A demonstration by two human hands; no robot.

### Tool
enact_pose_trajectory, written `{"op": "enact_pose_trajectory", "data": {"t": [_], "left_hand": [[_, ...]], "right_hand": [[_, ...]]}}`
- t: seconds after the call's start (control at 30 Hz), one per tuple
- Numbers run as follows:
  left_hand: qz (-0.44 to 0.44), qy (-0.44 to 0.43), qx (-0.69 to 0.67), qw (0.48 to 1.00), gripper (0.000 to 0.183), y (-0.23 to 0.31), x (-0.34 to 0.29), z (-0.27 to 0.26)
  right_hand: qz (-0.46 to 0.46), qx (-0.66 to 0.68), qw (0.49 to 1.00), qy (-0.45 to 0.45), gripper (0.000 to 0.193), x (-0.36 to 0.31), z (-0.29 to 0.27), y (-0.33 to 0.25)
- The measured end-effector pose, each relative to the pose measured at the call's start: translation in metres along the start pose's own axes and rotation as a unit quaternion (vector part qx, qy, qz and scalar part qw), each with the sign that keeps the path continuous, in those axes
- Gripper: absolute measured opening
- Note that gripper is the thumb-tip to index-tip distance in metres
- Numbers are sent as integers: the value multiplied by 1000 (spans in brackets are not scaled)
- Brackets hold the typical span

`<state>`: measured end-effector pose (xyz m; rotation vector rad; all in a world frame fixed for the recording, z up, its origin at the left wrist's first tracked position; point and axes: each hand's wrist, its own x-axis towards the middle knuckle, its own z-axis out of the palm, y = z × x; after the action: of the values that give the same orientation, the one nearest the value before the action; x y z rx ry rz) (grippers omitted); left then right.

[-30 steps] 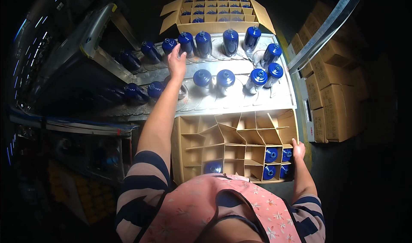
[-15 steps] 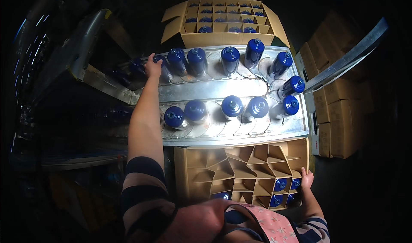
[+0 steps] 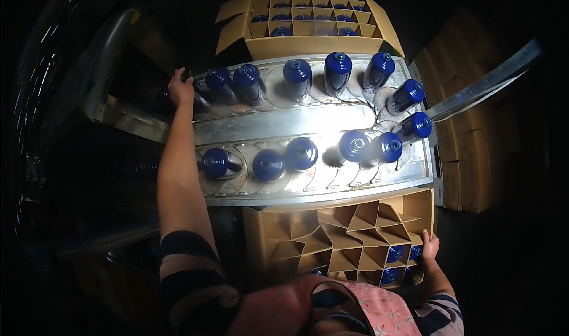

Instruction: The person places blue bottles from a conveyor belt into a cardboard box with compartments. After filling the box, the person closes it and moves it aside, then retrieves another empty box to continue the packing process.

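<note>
Left hand (image 3: 181, 88) is out at the far edge of the metal conveyor (image 3: 255, 126), toward its left end, fingers part-curled at the top of a dark bottle (image 3: 201, 100). Can't tell if it's gripped: the hand covers the contact and the light is poor there. That bottle sits in the far row, left of the others clearly lit

Right hand (image 3: 431, 244) grasps the right wall of the near carton (image 3: 344, 204), thumb over the rim. Carton is open, just beside the conveyor's near edge. Four blue bottles stand in cells at its near right corner, e.g. the inner one (image 3: 395, 253); a fifth shows partly at the near edge, left of them. Dividers (image 3: 361, 216) toward the far edge are bent out of line

Conveyor, far row: five more blue bottles, leftmost (image 3: 219, 79) just right of the left hand. Two at the right end, the upper one (image 3: 408, 95) leaning in view. Near row: five, from the near right corner (image 3: 390, 147) along to one (image 3: 214, 163) beside the left forearm

Far carton (image 3: 314, 47) sits beyond the far edge, flaps out, blue bottles in most cells. Stacked cartons (image 3: 471, 152) off the conveyor's right end, metal bar (image 3: 483, 81) slanting in front of them
</note>
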<state>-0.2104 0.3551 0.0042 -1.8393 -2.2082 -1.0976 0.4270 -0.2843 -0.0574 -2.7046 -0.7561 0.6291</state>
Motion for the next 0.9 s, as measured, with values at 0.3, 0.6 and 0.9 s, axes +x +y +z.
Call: {"op": "enact_pose_trajectory", "data": {"t": [0.3, 0.6, 0.9], "left_hand": [[302, -537, -178, 767, 48, 213, -212, -90], [367, -520, -82, 767, 32, 303, -299, -69], [346, -477, -148, 794, 37, 349, -362, -66]], "right_hand": [[10, -20, 1000, -10, 45, -2, -18, 14], [7, -13, 1000, 5, 46, 4, -34, 50], [21, -11, 999, -27, 47, -3, -37, 66]]}}
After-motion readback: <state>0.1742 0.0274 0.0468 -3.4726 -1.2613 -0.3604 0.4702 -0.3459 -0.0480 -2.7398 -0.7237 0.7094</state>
